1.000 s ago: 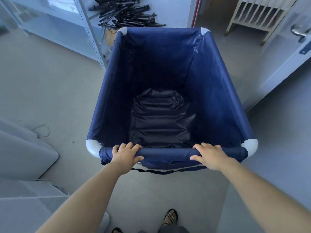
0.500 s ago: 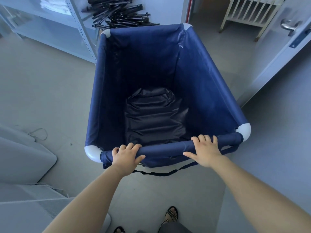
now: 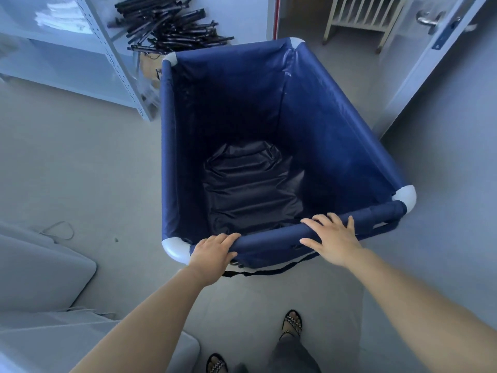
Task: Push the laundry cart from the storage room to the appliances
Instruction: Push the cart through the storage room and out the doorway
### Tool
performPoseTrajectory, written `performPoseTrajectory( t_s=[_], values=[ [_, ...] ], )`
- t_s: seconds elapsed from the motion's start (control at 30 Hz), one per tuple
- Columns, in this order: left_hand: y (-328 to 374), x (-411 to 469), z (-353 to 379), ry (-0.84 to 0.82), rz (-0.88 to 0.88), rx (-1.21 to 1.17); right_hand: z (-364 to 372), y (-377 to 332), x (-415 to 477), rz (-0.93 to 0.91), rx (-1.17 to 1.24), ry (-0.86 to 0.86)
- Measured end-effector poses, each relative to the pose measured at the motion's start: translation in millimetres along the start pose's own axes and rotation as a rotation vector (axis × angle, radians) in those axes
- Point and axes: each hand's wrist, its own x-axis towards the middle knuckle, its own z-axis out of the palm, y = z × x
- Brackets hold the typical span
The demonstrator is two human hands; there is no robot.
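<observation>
The laundry cart [image 3: 333,130] is a deep navy fabric bin with white rounded corner caps, and it fills the middle of the head view. Its inside holds only the crumpled dark lining at the bottom. My left hand [image 3: 212,254] grips the near rim bar close to the left corner cap. My right hand [image 3: 332,239] rests on the same bar further right, fingers spread over its top. The cart is angled, its far end pointing up and to the right toward an open doorway.
A white metal shelf unit [image 3: 118,68] stands left of the cart's far corner, with a pile of black rods [image 3: 172,25] behind it. An open white door [image 3: 435,57] is at the right; a slatted wooden crib [image 3: 363,14] lies beyond. Grey padded pieces [image 3: 40,267] sit at lower left.
The cart has swung clockwise, its near right corner moving away from me and its far end turning toward the doorway. Both hands stayed on the near bar and I stepped forward.
</observation>
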Motion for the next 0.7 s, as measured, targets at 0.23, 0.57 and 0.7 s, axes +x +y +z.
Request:
performPoseTrajectory(
  t_s=[0.23, 0.57, 0.7],
  values=[
    [-0.5, -25.1, 14.6, -0.105, 0.069, 0.008, 25.5, -31.7, -39.0, 0.142, 0.071, 0.004],
    [6.2, -65.7, 29.5, -0.18, 0.183, -0.019, 58.9, -42.5, -86.2, 0.25, 0.03, -0.026],
    [7.4, -73.6, 32.5, -0.185, 0.185, -0.005, 58.4, -45.7, -96.4, 0.255, 0.032, -0.044]
  ],
)
